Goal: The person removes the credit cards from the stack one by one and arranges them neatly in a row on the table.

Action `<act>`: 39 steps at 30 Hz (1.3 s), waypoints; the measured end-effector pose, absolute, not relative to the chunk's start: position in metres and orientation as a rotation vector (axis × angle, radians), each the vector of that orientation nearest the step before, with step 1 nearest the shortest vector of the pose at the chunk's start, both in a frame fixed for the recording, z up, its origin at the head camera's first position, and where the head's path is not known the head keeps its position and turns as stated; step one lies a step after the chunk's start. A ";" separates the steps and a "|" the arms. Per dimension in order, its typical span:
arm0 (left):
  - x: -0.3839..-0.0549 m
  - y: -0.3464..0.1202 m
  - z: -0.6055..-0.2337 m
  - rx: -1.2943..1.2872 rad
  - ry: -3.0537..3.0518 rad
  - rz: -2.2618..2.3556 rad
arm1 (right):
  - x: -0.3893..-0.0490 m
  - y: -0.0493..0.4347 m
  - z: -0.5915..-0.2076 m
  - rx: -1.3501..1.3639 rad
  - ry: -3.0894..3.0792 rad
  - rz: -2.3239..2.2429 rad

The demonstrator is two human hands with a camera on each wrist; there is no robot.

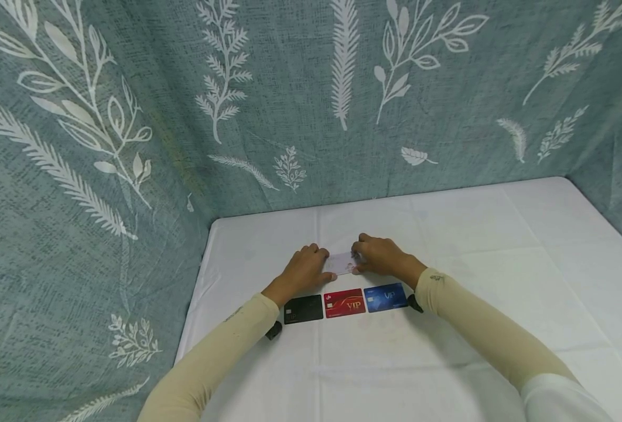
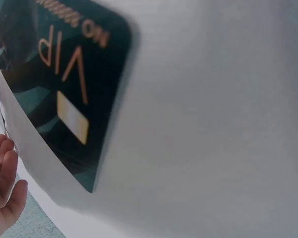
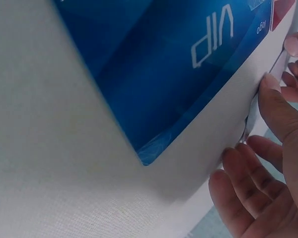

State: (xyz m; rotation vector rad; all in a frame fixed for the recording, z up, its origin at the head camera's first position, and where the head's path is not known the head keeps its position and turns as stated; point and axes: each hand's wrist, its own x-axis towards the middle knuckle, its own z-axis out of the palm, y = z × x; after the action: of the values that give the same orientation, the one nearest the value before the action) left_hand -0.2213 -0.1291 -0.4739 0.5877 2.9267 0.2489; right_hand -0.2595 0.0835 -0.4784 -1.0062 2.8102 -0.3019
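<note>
A pale, pinkish-white printed card (image 1: 341, 264) lies between the two hands on the white tablecloth. My left hand (image 1: 304, 268) holds its left end, thumb at the near edge and fingers at the far edge. At the right end, my right hand (image 1: 382, 256) grips it the same way, with the thumb (image 3: 280, 111) showing in the right wrist view. Just nearer than the hands is a row of three cards: a black VIP card (image 1: 303, 309), a red VIP card (image 1: 345, 303) and a blue VIP card (image 1: 386, 298). The hands partly cover the pale card.
The white-covered table (image 1: 479, 252) spreads out to the right and towards the person. A green-grey curtain (image 1: 300, 88) with white leaf prints hangs behind it and down the left side. Small black devices (image 1: 274, 330) sit under the wrists, near the row's ends.
</note>
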 end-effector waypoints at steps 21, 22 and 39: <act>-0.225 -0.126 -0.475 0.512 2.894 0.352 | -0.257 0.084 -0.479 -0.992 2.816 -0.332; -0.224 -0.125 -0.475 0.509 2.892 0.361 | -0.257 0.084 -0.479 -0.994 2.816 -0.341; -0.219 -0.121 -0.470 0.541 2.882 0.437 | -0.252 0.086 -0.481 -1.014 2.819 -0.401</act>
State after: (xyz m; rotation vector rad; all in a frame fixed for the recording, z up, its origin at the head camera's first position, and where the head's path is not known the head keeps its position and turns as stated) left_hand -0.2194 -0.1215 -0.4703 0.5407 2.8821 0.4371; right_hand -0.2516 0.0861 -0.4805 -1.0140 2.8193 -0.4013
